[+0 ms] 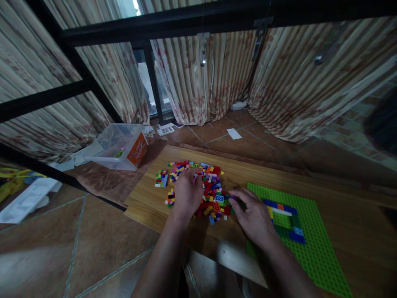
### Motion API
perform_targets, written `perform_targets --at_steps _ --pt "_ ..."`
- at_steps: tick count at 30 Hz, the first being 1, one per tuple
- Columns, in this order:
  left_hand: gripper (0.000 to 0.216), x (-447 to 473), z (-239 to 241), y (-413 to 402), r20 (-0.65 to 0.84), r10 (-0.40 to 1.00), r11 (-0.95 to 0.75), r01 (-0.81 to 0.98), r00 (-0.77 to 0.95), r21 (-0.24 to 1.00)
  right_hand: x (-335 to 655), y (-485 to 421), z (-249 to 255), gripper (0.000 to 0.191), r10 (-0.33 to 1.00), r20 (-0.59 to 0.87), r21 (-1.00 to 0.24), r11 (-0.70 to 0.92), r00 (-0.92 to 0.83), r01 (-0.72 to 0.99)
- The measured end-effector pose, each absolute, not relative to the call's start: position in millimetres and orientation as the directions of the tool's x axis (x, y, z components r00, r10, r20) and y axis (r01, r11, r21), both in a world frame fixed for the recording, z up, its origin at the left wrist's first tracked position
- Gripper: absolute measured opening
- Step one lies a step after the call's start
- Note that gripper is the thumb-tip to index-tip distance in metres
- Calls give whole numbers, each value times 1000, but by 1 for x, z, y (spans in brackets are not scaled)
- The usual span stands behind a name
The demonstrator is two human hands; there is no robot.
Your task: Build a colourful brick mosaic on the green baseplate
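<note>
A heap of small coloured building bricks (208, 203) lies on the wooden table. My left hand (188, 193) reaches over the heap from the near side, its thumb and forefinger apart among the bricks; the other fingers are partly hidden. At the heap's right edge, my right hand (254, 215) has its thumb and fingertips drawn together, and whatever they pinch is too small to name. Under and beyond the right wrist is a green studded baseplate (322, 252). It carries a rectangular outline of blue, white, orange, yellow and green bricks (297, 238).
A small row-stacked group of bricks (161, 179) sits left of the heap. Beyond the wooden table (145, 198), a clear plastic box (114, 142) with an orange label stands on the floor. Black metal bars (173, 27) cross above, before striped curtains (186, 82).
</note>
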State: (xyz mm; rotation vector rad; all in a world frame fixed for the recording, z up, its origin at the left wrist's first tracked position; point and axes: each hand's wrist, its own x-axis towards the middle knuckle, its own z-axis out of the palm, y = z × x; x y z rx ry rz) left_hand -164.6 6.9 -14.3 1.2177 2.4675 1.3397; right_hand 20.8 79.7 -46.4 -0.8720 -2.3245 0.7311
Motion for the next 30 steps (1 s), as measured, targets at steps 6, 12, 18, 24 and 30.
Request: perform_targets --at_steps 6,12,18,24,30 --pt "33 -172 -12 2 247 829 338 802 -502 493 16 80 -46 20 707 284 -640 643 -647 421" --pt "34 -180 -11 -9 210 940 145 871 -269 470 17 79 -45 18 703 281 -646 642 -653 414" --pt "38 -175 -12 -9 146 953 182 885 -267 429 19 77 -44 18 705 266 -662 629 -657 408" --pt "42 -172 -11 -8 106 953 224 894 -284 388 20 78 -43 19 706 253 -669 621 -661 407" --pt "37 -175 -14 -10 157 953 180 902 -259 394 21 79 -44 19 692 249 -663 632 -677 402"
